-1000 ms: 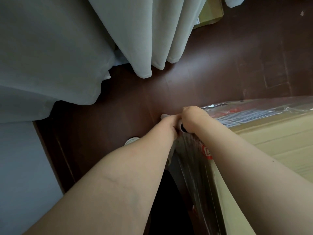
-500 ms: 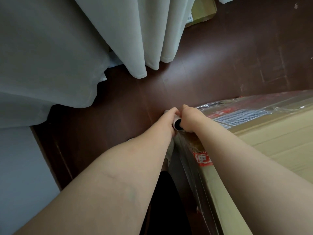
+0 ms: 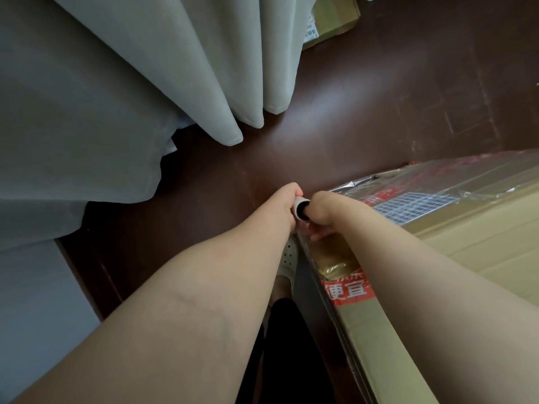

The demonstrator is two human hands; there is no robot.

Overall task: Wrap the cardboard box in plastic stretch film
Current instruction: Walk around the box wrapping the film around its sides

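Observation:
A large cardboard box (image 3: pixel 478 246) with red printed tape fills the lower right. Clear stretch film (image 3: pixel 437 185) covers its far side and near left side. At the box's near corner, the stretch film roll (image 3: pixel 302 209) stands upright and only its pale core end with a dark hole shows. My left hand (image 3: pixel 284 205) grips the roll from the left. My right hand (image 3: pixel 326 212) grips it from the right, fingers curled against the box corner. Most of the roll is hidden under my hands and arms.
Pale curtains (image 3: pixel 145 83) hang over the dark brown floor (image 3: pixel 364 112) at the left and top. Another carton (image 3: pixel 332 21) lies at the top behind the curtain. My white shoe (image 3: pixel 288 258) and dark trouser leg stand below my hands, close to the box.
Both hands and the roll have stayed at the box corner while the view shifted slightly. More of the core's open end and the red tape on the box now show.

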